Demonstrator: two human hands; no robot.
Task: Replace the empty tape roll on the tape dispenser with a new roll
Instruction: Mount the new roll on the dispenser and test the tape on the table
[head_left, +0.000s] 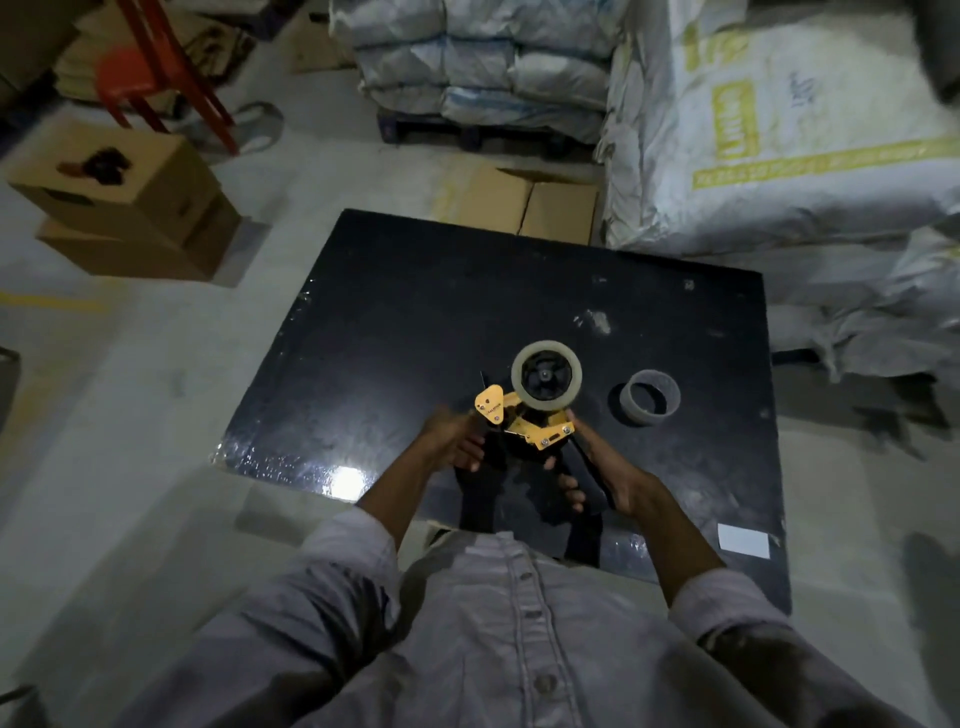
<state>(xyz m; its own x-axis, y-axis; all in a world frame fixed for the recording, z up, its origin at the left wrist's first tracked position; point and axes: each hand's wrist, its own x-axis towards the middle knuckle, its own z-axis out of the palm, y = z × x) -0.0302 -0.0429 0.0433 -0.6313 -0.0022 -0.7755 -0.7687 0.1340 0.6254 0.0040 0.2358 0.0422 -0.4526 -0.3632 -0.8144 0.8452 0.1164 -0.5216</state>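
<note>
You have one view only, from the camera on your head, looking steeply down and a little forward. Your shirt (498, 634) fills the bottom edge, so the lens sits close above your chest. The black table (415, 312) lies in the middle of the frame, near enough that both hands reach over it. The wide angle bends the edges and takes in the floor (130, 415) to your left and the sacks (753, 145) ahead on your right.
</note>
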